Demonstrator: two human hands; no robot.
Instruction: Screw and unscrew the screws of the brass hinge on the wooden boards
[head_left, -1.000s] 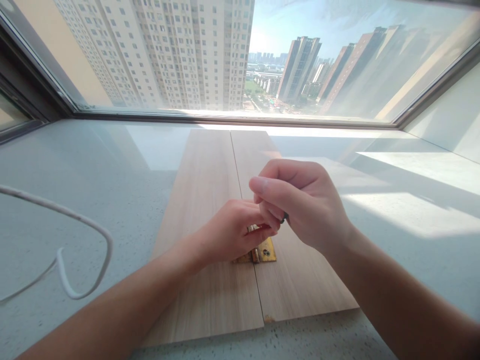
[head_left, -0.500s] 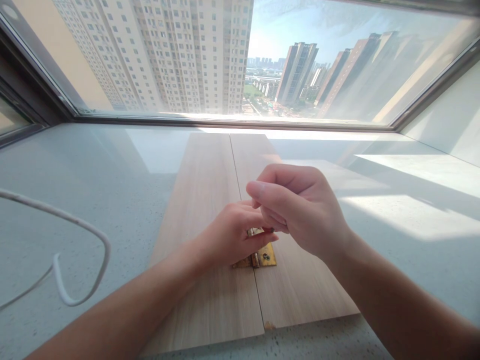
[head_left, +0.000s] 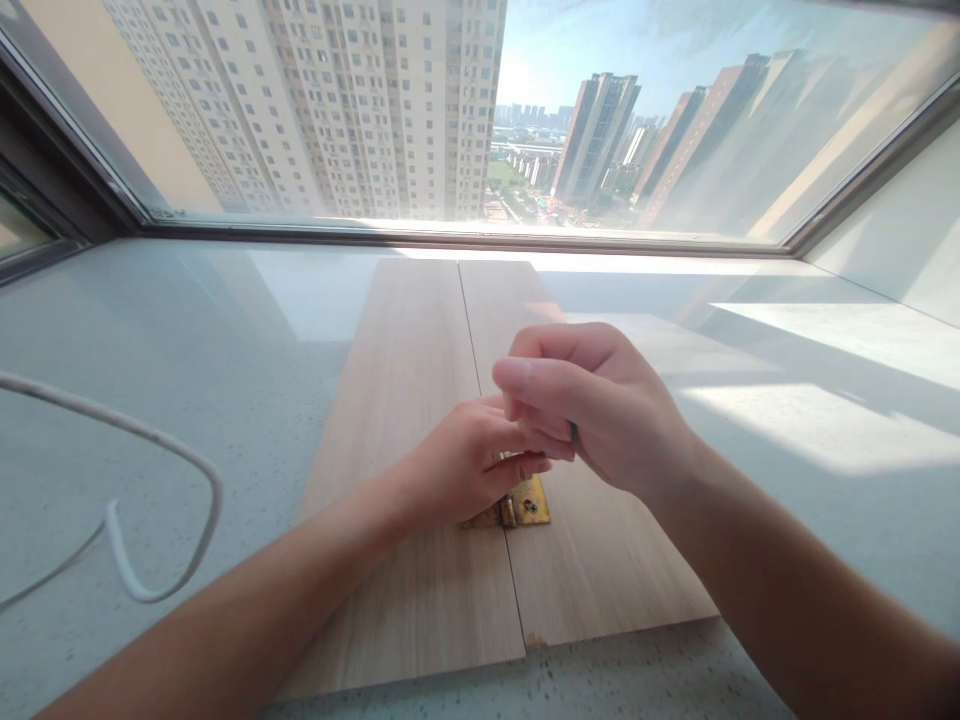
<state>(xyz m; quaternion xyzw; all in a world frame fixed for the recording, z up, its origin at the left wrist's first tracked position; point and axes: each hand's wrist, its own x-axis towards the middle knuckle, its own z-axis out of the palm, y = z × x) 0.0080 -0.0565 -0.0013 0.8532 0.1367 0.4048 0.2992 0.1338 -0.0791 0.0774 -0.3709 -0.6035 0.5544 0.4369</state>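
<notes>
Two light wooden boards (head_left: 420, 380) lie side by side on a pale stone sill, joined near the front by a brass hinge (head_left: 525, 503) across their seam. My left hand (head_left: 465, 470) rests on the hinge with its fingers curled and pressed down on the left leaf. Just above it, my right hand (head_left: 600, 410) is closed in a fist around a small dark tool whose tip barely shows under the fingers. Most of the hinge is hidden by my left fingers.
A white cable (head_left: 150, 470) loops over the sill at the left. The window frame (head_left: 465, 238) runs along the back, with tall buildings outside. A white side wall (head_left: 900, 240) closes off the right. Sunlit patches fall on the sill at right.
My right hand has turned slightly over the hinge, so the dark tool tip shows again under the fingers. My left hand stays on the hinge.
</notes>
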